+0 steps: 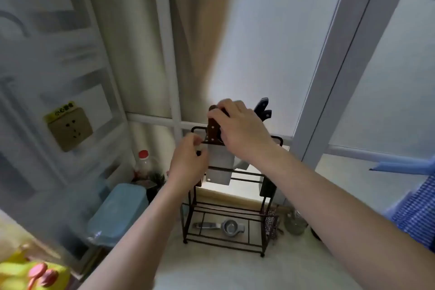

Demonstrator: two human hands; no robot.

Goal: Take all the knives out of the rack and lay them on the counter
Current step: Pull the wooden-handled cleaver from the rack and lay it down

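The pale table point(223, 268) carries a dark wire rack point(226, 219) at its far edge. A cleaver point(220, 167) hangs upright in the rack's left slot, two dark-handled knives point(263, 109) further right. The right hand point(237, 125) is closed around the cleaver's brown handle. The left hand point(189, 162), fingers curled, touches the rack's top rail beside the blade. A strainer point(229, 227) lies under the rack.

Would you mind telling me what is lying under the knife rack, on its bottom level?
A metal lemon squeezer lies on the counter inside the base of the rack. To the right, a patterned item hangs at the frame; what it is cannot be told.
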